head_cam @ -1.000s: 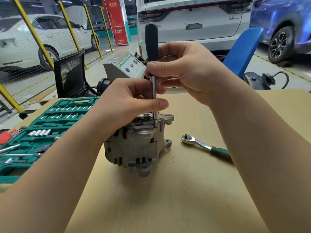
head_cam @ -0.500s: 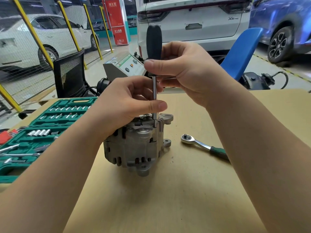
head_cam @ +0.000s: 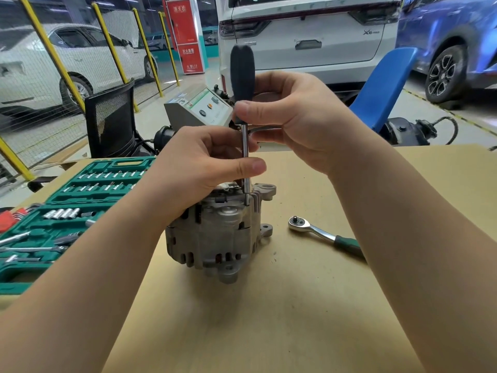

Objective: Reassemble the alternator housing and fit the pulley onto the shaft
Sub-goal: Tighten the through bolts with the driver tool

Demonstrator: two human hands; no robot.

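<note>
The grey alternator housing (head_cam: 217, 232) stands upright in the middle of the tan table (head_cam: 269, 319). A black-handled driver (head_cam: 242, 74) stands vertically with its tip at the housing's top right rim. My right hand (head_cam: 293, 117) grips the lower end of the handle between thumb and fingers. My left hand (head_cam: 199, 168) rests on top of the housing and pinches the metal shaft of the driver with thumb and fingers. The top face of the housing is mostly hidden under my left hand. No pulley is visible.
A ratchet wrench (head_cam: 322, 234) with a green grip lies right of the housing. An open green socket set case (head_cam: 59, 211) fills the table's left side. Behind the table stand a grey tester box (head_cam: 199, 109), a black chair (head_cam: 110, 122) and a blue chair (head_cam: 382, 87).
The driver handle has shifted very slightly to the right and my right thumb has re-set on it. The housing and my left hand stay in place.
</note>
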